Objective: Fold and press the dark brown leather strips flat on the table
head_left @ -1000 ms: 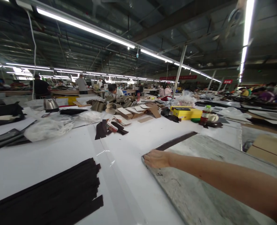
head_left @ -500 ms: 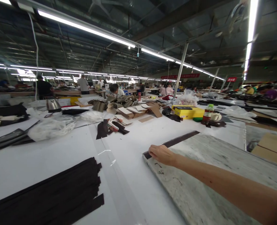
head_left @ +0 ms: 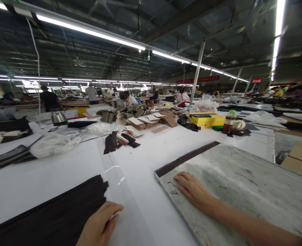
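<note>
At the bottom centre, my left hand is by the ragged right end of a stack of dark fabric strips. Its thumb and fingers are drawn together, and what lies between them, if anything, cannot be made out. The hand covers the corner of the stack where one strip stuck out before. My right hand rests on a grey, stained board, fingers spread and slightly bent, holding nothing. Just beyond its fingertips, a single dark strip lies flat along the board's far left edge.
Dark scraps lie on the white table. Farther back are cardboard pieces, a yellow box, a drink bottle and a cup. Plastic bags and a metal kettle are at left. People work in the background.
My right hand has come off the dark strip's near end and moved toward me onto the board. My left hand has entered from below beside the strip stack.
</note>
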`<state>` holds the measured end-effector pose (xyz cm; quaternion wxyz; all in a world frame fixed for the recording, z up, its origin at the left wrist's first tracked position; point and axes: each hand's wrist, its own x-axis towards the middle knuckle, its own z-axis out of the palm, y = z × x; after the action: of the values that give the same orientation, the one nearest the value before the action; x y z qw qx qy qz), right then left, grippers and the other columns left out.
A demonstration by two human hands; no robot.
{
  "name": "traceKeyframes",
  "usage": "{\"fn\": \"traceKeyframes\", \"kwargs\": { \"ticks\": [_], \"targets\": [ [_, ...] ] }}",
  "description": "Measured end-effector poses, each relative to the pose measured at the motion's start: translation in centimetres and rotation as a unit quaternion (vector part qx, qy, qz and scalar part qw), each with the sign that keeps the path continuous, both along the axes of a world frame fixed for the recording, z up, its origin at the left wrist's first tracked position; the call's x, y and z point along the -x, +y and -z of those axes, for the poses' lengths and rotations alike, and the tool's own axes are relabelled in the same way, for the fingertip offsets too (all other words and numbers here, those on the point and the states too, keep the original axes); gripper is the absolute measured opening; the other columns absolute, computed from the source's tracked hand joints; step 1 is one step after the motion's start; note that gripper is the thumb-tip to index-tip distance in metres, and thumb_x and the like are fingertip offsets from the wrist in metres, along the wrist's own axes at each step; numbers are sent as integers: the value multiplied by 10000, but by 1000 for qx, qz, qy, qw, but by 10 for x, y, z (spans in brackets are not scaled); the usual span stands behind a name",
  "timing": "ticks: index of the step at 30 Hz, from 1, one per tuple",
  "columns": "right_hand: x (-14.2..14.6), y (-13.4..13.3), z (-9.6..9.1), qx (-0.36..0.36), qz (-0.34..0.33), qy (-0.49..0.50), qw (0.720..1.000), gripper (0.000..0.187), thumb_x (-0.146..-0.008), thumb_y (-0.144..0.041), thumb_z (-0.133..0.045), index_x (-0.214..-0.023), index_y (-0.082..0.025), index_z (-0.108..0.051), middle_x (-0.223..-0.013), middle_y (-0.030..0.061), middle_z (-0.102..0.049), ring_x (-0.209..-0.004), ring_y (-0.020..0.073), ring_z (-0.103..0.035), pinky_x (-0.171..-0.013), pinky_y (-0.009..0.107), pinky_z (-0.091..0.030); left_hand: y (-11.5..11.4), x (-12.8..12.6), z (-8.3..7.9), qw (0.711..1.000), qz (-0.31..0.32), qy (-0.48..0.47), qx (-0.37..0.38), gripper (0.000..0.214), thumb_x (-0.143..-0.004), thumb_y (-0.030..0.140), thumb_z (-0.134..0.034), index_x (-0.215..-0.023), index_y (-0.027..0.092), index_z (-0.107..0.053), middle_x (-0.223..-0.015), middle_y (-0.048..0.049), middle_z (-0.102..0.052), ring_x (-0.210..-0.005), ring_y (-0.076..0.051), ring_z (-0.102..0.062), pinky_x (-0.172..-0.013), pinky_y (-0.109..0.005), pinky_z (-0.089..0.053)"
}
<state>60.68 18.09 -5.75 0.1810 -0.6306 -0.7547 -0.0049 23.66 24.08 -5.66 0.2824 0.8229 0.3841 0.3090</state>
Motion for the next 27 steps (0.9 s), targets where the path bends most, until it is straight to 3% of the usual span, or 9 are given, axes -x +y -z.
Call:
{"fn": "traceKeyframes", "kwargs": {
  "ticks": [4,9,14,19,27],
  "targets": [
    [-2,2,5,1,6,3,1000,240,-973,-261,-412,-1157,-240,-565,-1113,86,-561,-1015,245,-531,-913,434,-426,41,-82,-15,999,-4,10,44,195,-848,197,-488,-881,224,-679,-915,-6,-707,-861,-164,-653,-748,-248,-521],
    [0,1,1,15,15,-6,1000,220,-949,-172,-446,-1125,-226,-567,-1083,78,-542,-989,246,-518,-889,451,-427,88,-166,-12,999,-4,47,19,232,-836,66,-509,-923,196,-681,-954,-26,-694,-895,-142,-634,-847,-267,-492],
    [2,2,0,25,21,-5,999,213,-927,-119,-477,-1107,-195,-560,-1074,81,-528,-987,250,-504,-879,462,-426,96,-229,-2,994,12,106,-23,205,-881,144,-583,-1080,164,-632,-1111,-56,-635,-1050,-196,-585,-947,-409,-452],
    [0,3,3,24,23,6,999,204,-915,-106,-497,-1090,-196,-549,-1067,73,-522,-1008,249,-488,-901,458,-412,78,-261,4,984,-10,167,-53,222,-830,122,-569,-1009,199,-675,-1075,-72,-615,-1085,-221,-530,-955,-326,-409],
    [-2,3,5,19,21,13,1000,173,-924,-119,-474,-1063,-194,-543,-1058,70,-521,-1002,245,-487,-902,446,-404,64,-266,-2,968,-54,236,-63,175,-821,167,-565,-979,188,-638,-1036,-73,-611,-1046,-246,-521,-871,-335,-411]
  ]
}}
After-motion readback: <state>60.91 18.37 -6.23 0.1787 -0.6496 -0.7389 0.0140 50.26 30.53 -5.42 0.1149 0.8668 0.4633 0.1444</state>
